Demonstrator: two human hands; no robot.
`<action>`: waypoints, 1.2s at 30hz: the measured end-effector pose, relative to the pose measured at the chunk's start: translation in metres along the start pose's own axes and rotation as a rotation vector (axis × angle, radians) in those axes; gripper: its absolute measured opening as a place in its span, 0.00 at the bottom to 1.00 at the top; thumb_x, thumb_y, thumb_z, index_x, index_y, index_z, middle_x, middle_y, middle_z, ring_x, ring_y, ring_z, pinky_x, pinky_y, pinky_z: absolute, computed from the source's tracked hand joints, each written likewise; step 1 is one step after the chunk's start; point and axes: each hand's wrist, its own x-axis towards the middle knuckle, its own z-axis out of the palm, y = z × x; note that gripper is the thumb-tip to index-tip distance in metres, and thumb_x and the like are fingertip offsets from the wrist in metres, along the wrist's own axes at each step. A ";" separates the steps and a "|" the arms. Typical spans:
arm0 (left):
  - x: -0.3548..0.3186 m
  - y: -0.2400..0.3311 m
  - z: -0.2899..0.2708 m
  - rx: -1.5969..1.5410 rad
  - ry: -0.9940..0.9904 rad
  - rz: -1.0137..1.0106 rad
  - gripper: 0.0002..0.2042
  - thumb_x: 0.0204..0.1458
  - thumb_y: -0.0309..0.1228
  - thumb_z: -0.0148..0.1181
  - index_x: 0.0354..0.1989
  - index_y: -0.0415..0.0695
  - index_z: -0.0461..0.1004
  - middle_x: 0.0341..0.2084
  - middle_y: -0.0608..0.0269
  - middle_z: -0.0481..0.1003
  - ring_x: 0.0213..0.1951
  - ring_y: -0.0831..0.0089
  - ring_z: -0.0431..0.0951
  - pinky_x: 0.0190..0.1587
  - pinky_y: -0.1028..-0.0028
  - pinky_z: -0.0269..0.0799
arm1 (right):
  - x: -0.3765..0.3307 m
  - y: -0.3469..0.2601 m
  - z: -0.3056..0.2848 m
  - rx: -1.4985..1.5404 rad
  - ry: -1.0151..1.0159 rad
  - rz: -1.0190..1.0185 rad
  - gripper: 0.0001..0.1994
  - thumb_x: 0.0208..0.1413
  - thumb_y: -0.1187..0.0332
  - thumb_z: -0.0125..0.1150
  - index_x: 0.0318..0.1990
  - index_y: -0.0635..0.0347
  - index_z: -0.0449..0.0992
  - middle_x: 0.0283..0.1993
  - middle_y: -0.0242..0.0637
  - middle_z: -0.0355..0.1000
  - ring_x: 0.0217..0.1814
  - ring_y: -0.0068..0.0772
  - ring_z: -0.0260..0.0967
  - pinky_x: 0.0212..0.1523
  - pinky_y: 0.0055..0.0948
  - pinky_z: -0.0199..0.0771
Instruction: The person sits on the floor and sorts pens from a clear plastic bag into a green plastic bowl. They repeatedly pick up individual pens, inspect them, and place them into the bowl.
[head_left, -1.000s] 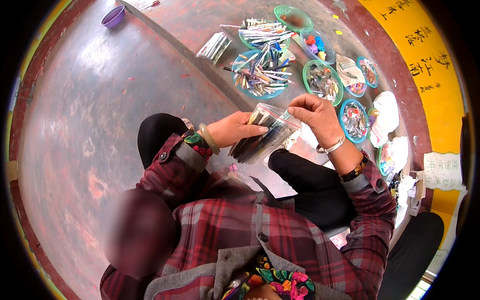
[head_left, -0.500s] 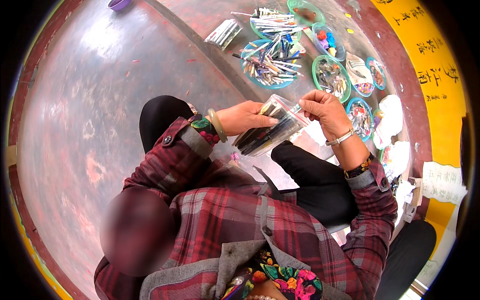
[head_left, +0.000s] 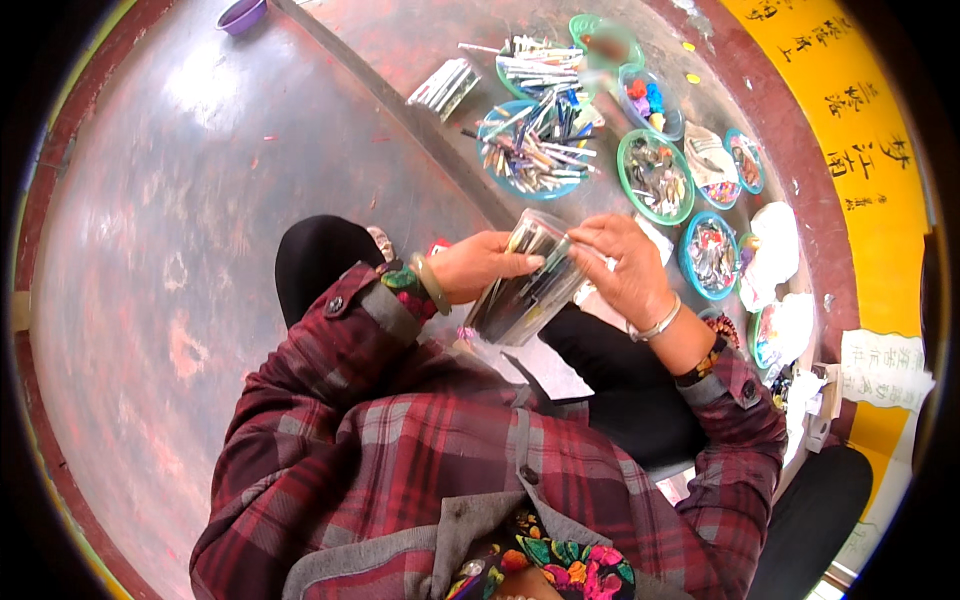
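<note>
A clear plastic bag (head_left: 520,308) of dark pens is held tilted above my lap. My left hand (head_left: 480,268) grips its left side, the thumb lying across the front. At the upper right edge of the bag, the fingers of my right hand (head_left: 628,268) are closed on the plastic; the fingertips are partly hidden. Beneath the bag, a white sheet of paper (head_left: 560,368) lies by my folded leg.
Ahead stand a blue basin (head_left: 497,182) heaped with pens and a green basin (head_left: 624,170) of small items. A wrapped pen bundle (head_left: 445,88) lies left of them. Another blue basin (head_left: 684,262) and white bags (head_left: 772,245) stand right. A purple basin (head_left: 242,15) is far left.
The bag has come slightly down toward my lap and stands more upright. My right hand has shifted from a raised pinch at the bag's corner to lie along its upper right edge.
</note>
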 end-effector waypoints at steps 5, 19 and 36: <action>-0.013 0.005 0.009 0.076 0.016 0.070 0.16 0.53 0.25 0.55 0.51 0.37 0.67 0.43 0.64 0.72 0.45 0.76 0.70 0.50 0.73 0.66 | 0.002 -0.021 -0.002 -0.140 0.039 -0.123 0.16 0.38 0.70 0.65 0.39 0.62 0.73 0.37 0.43 0.70 0.38 0.45 0.67 0.39 0.37 0.68; -0.022 0.014 0.016 0.192 0.252 0.262 0.17 0.46 0.23 0.59 0.46 0.37 0.70 0.34 0.69 0.74 0.35 0.83 0.71 0.38 0.80 0.69 | 0.048 0.086 0.031 -0.057 0.054 0.281 0.10 0.48 0.66 0.57 0.36 0.60 0.76 0.36 0.42 0.73 0.39 0.43 0.70 0.40 0.34 0.68; -0.021 0.026 -0.001 0.103 0.409 0.301 0.16 0.49 0.17 0.55 0.48 0.36 0.69 0.39 0.67 0.74 0.40 0.82 0.71 0.45 0.79 0.68 | 0.161 0.211 0.205 0.696 0.273 1.357 0.08 0.48 0.66 0.62 0.27 0.61 0.73 0.22 0.36 0.70 0.14 0.24 0.63 0.11 0.22 0.56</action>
